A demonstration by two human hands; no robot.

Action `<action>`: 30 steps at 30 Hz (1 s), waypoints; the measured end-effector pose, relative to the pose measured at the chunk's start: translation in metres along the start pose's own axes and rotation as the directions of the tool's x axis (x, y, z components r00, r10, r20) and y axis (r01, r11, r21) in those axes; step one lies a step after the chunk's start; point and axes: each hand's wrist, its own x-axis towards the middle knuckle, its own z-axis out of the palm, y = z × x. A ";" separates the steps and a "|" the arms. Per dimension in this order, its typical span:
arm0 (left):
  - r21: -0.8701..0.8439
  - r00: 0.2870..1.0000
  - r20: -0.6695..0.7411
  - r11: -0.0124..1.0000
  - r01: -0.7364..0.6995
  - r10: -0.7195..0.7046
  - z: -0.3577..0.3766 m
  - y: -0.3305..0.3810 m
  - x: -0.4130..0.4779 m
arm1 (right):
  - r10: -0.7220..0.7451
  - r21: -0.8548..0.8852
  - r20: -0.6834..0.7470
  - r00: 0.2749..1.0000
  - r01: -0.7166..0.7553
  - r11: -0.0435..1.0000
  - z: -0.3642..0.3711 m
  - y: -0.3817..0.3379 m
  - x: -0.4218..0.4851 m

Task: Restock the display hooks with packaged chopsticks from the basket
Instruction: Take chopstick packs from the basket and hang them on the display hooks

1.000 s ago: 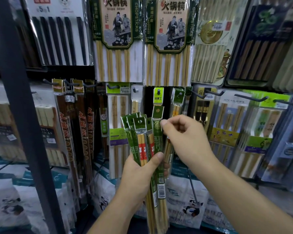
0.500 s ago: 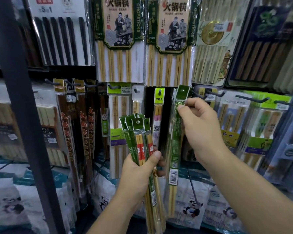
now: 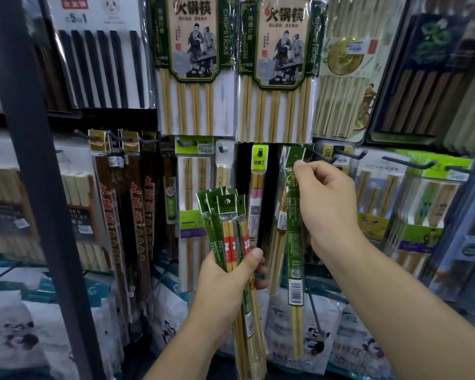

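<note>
Pack (image 3: 293, 229) judged light, slim, film likely slippery; best pinched at header tab (image 3: 295, 154). Top pinched by right hand (image 3: 329, 207) near hook (image 3: 322, 157); bundle (image 3: 225, 212) gripped by left hand (image 3: 222, 289).

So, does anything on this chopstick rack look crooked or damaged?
Nothing torn or spilled. One oddity: behind the green pack pinched by the right hand, a hanging pack slants, lower end toward the left. The left hand grips a loosely fanned bundle.
</note>
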 end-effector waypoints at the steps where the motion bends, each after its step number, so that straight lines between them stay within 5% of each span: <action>1: -0.002 1.000 0.001 1.000 -0.001 0.001 0.000 0.000 0.000 | 0.002 -0.003 -0.004 1.000 -0.002 1.000 0.000 0.001 0.000; 17: 0.006 0.998 0.059 1.000 -0.020 0.019 0.001 0.004 -0.003 | 0.004 -0.113 -0.059 0.998 -0.011 0.994 -0.010 0.013 -0.017; 24: -0.041 0.992 0.124 0.999 -0.018 0.023 0.002 0.005 -0.004 | 0.037 -0.122 0.360 0.932 0.008 0.993 -0.006 0.012 -0.047; 30: -0.038 0.995 0.090 0.999 -0.038 0.041 0.001 0.004 -0.003 | -0.015 -0.103 0.318 0.948 0.051 0.993 -0.007 0.004 -0.041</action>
